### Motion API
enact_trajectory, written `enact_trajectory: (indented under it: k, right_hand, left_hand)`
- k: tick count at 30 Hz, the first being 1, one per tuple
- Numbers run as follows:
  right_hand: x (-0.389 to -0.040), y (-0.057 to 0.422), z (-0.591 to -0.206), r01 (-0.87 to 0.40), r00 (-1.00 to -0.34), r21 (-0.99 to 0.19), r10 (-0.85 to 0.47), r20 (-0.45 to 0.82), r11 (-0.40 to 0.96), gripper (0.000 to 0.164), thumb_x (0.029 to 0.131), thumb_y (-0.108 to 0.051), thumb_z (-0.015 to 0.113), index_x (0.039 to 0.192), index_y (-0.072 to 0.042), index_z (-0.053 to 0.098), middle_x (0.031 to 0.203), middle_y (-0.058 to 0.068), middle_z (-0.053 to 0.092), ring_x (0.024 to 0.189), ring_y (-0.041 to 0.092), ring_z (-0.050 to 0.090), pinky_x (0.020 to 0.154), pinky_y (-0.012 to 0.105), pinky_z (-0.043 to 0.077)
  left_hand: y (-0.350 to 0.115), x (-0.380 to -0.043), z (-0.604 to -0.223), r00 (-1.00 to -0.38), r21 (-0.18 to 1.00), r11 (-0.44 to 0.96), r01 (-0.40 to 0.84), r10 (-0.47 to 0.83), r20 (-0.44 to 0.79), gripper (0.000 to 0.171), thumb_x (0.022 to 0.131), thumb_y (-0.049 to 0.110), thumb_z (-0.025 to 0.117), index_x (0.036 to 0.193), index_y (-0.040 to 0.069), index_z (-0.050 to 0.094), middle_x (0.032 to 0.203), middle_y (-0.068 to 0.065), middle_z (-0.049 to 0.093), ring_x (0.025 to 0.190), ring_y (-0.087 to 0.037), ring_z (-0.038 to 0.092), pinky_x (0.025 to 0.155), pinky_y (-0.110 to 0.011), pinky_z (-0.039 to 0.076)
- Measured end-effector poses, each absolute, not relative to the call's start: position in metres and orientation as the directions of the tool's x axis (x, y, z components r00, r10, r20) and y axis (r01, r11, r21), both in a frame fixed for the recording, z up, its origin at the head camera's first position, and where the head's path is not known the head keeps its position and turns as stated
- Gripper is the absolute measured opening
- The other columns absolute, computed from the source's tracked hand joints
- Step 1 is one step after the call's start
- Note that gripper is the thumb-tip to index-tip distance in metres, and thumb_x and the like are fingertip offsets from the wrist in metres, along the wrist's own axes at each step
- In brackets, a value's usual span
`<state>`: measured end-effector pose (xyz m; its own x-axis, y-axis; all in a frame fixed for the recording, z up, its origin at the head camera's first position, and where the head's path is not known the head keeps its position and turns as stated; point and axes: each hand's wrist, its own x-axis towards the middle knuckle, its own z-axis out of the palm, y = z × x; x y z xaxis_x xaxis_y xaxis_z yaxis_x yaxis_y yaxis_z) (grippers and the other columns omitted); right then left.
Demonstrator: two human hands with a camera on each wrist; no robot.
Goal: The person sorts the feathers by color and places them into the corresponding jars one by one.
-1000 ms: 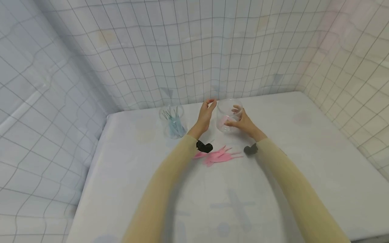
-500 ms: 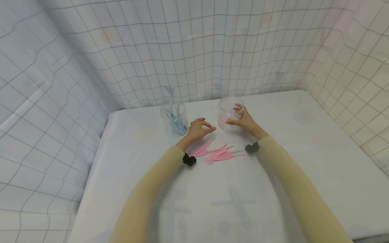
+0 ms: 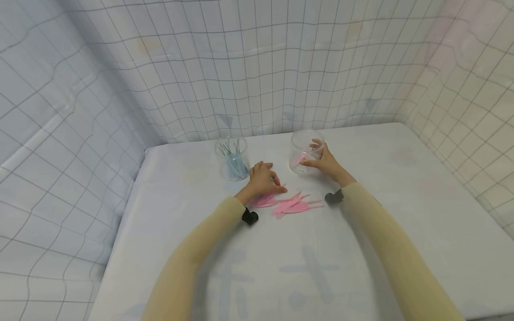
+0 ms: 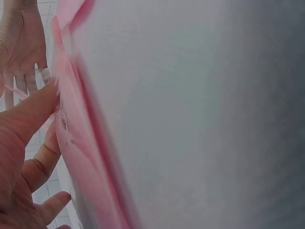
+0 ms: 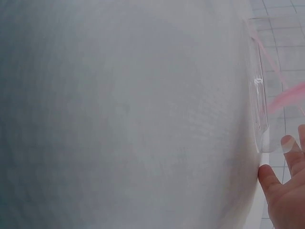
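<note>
Several pink feathers lie in a loose pile on the white table. My left hand is low over the pile's left side, thumb and forefinger apart beside a feather's thin quill end. In the left wrist view, the thumb overlaps a pink feather; whether it touches is unclear. My right hand grips a clear round jar from its right side, thumb in front and fingers behind. Something pink is inside that jar, seen through its wall. In the right wrist view, the jar's base shows beside the right fingers.
A second clear jar stands to the left, holding light blue feathers with their stems up. White cloth walls with a dark grid rise behind and at both sides of the table.
My left hand has come from beside the right jar, first leftward and toward me, then down over the pink feathers. My right hand stays around its jar.
</note>
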<state>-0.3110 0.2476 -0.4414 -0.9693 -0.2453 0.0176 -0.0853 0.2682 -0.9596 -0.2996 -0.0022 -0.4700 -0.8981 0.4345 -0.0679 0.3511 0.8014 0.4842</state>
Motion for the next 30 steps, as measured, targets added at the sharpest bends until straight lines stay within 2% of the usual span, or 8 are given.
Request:
enact_trajectory:
  k: [10, 15, 21, 30]
  right_hand:
    - [-0.310, 0.248, -0.441, -0.071, -0.971, -0.959, -0.240, 0.003, 0.275, 0.089, 0.083, -0.013, 0.075, 0.147, -0.006, 0.014, 0.149, 0.022, 0.023, 0.138, 0.034, 0.018, 0.111, 0.047, 0.014]
    - [-0.309, 0.247, -0.441, -0.077, -0.970, -0.956, -0.244, 0.005, 0.284, 0.089, 0.083, -0.014, 0.075, 0.147, -0.007, 0.013, 0.149, 0.022, 0.023, 0.138, 0.034, 0.017, 0.111, 0.047, 0.015]
    - [-0.310, 0.246, -0.440, -0.085, -0.970, -0.954, -0.242, 0.013, 0.289, 0.090, 0.083, -0.014, 0.075, 0.147, -0.006, 0.013, 0.149, 0.022, 0.023, 0.138, 0.034, 0.019, 0.110, 0.047, 0.016]
    - [-0.308, 0.246, -0.441, -0.068, -0.969, -0.958, -0.246, -0.003, 0.278, 0.089, 0.084, -0.014, 0.074, 0.147, -0.007, 0.011, 0.150, 0.021, 0.021, 0.138, 0.035, 0.018, 0.110, 0.049, 0.016]
  left_hand:
    - [-0.001, -0.297, -0.468, -0.896, 0.475, 0.799, 0.370, 0.442, -0.045, 0.028, 0.080, 0.044, 0.074, 0.071, 0.018, 0.071, 0.148, -0.012, 0.032, 0.139, -0.036, 0.008, 0.107, -0.053, 0.005]
    - [-0.002, -0.298, -0.466, -0.901, 0.491, 0.793, 0.360, 0.433, -0.039, 0.029, 0.083, 0.044, 0.071, 0.076, 0.015, 0.074, 0.147, -0.013, 0.034, 0.139, -0.035, 0.009, 0.108, -0.053, 0.005]
    - [0.000, -0.306, -0.450, -0.913, 0.604, 0.717, 0.349, 0.406, 0.045, 0.031, 0.086, 0.042, 0.069, 0.086, 0.012, 0.075, 0.147, -0.012, 0.035, 0.139, -0.034, 0.012, 0.107, -0.054, 0.008]
    - [0.016, -0.323, -0.417, -0.927, 0.803, 0.496, 0.329, 0.334, 0.173, 0.037, 0.086, 0.046, 0.068, 0.090, 0.011, 0.074, 0.148, -0.004, 0.036, 0.140, -0.028, 0.011, 0.108, -0.058, 0.003]
